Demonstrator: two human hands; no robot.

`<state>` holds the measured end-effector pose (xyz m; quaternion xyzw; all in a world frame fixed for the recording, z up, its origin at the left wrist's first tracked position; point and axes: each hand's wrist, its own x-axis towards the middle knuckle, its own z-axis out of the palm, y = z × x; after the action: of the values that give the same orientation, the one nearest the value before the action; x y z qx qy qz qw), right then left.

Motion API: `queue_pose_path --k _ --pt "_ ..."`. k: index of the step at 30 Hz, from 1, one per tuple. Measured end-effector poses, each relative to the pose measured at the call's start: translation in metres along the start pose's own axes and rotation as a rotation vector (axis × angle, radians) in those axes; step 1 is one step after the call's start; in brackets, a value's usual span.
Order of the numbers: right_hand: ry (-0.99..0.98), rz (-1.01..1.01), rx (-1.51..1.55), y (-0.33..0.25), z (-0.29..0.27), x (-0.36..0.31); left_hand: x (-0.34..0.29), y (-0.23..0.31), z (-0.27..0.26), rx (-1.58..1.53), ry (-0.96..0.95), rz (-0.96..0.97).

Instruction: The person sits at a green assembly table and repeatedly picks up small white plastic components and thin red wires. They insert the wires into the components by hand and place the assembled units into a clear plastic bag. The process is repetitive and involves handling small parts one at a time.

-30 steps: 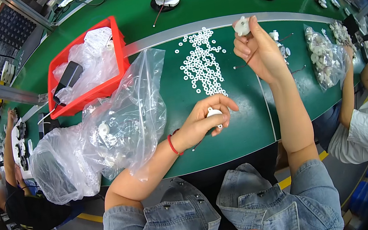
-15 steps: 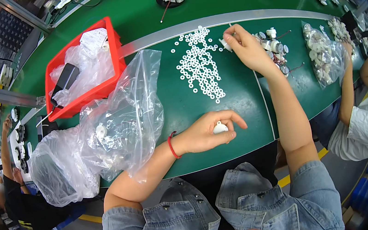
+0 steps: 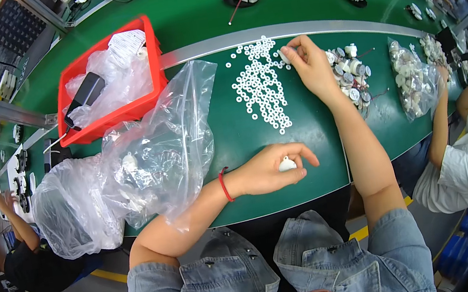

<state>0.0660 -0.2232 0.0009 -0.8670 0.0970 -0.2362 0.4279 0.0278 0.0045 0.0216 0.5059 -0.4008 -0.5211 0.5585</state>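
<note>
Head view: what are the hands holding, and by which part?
The left hand holds a white part by its body, small tab showing; the right hand pinches a white piece, its gripped portion hidden.

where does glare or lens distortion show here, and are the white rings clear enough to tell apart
Head view: glints streak the clear plastic bag, with a soft sheen on the green table; head view: the metal strip bows and the picture's corners go black; head view: most white rings read separately, though some crowd together.
</note>
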Motion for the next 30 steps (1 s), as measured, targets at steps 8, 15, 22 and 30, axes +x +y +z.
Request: queue_pose_path --k 8,15,22,30 --pt "0.081 -0.009 -0.014 0.000 -0.001 0.001 -0.001 0.002 0.001 0.007 0.004 -0.023" --pt "0.044 -0.072 -0.249 -0.010 -0.013 -0.003 -0.002 0.001 0.002 0.040 0.010 0.006" --pt "-0.189 -0.043 -0.240 -0.006 -0.032 -0.012 -0.001 0.000 0.001 0.076 -0.003 0.006" --pt "-0.177 0.066 -0.288 -0.020 -0.026 -0.007 -0.002 0.002 -0.001 0.090 -0.010 0.000"
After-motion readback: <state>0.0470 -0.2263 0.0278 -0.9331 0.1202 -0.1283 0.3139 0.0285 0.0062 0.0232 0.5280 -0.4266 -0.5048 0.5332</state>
